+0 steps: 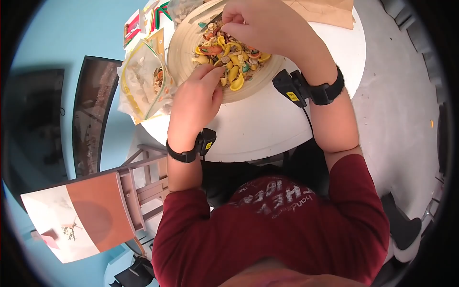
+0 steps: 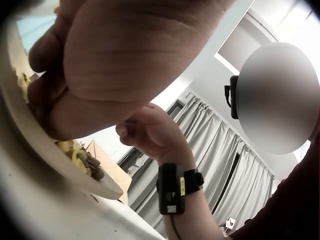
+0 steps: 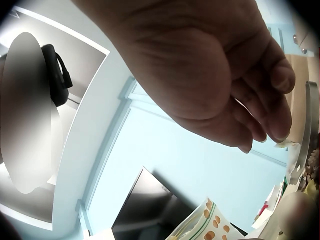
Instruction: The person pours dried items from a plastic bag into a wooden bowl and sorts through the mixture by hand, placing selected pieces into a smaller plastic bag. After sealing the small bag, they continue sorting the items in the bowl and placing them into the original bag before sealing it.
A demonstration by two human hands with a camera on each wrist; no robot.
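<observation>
Taking the round plate (image 1: 180, 57) as a dial seen from the head camera, a heap of small mixed pieces (image 1: 233, 60), yellow, orange, brown and green, spreads around its centre. The left hand (image 1: 197, 98) comes in at 7 o'clock, its bent fingers and thumb reaching the heap's near edge; whether they pinch a piece cannot be told. The right hand (image 1: 260, 26) is over the rim at 2 o'clock, its fingers loosely curled and its fingertips near the heap's upper side; whether they hold anything is unclear. A slim dark object (image 1: 213, 20) lies near 11 o'clock. A zip bag (image 1: 141, 88) sits at 8 o'clock, coloured sticks (image 1: 160, 16) at 10, and brown paper (image 1: 325, 13) at 2 on the white table (image 1: 267, 124).
</observation>
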